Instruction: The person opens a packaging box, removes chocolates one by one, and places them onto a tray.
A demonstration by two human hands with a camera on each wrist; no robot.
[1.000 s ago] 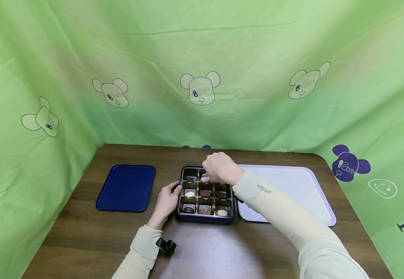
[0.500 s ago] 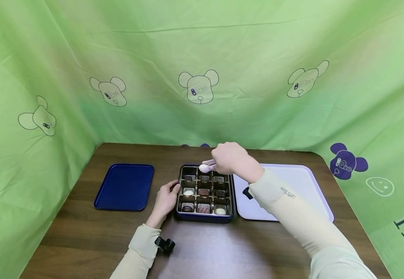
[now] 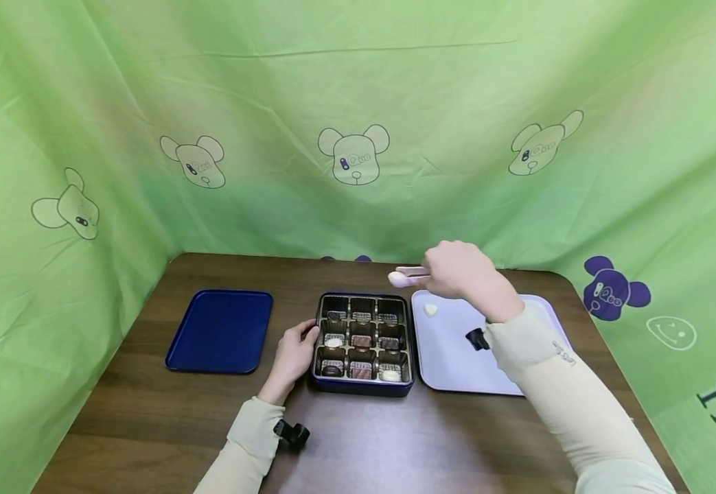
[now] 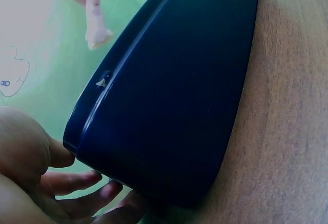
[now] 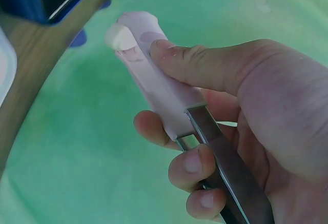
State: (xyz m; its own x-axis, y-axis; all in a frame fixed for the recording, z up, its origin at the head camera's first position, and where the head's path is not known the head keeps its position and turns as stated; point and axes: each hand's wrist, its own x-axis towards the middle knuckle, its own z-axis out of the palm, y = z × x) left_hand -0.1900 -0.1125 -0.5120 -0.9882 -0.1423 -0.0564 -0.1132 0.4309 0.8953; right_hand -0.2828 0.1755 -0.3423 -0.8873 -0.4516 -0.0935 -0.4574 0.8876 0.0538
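In the head view my right hand [image 3: 461,269] grips a pair of tongs [image 3: 416,270] above the table, between the box and the tray. Their pale pink tips pinch a small white chocolate [image 5: 121,37], clear in the right wrist view; dark metal handles run through my palm. The chocolate box [image 3: 362,388] is dark blue with several gold-edged compartments holding dark, brown and white chocolates. My left hand [image 3: 294,353] rests against its left side. In the left wrist view the thumb touches the rim and loosely bent fingers touch the box wall [image 4: 154,106].
A pale lilac tray [image 3: 456,367] lies right of the box, with a white piece [image 3: 430,310] near its back left corner. At the left is a flat blue tray or lid [image 3: 220,333]. A green printed curtain [image 3: 358,226] stands behind the brown table [image 3: 147,418].
My right hand has risen off the box and moved right, carrying the white chocolate in the tongs. The white piece on the tray has come into view. My left hand stays by the box.
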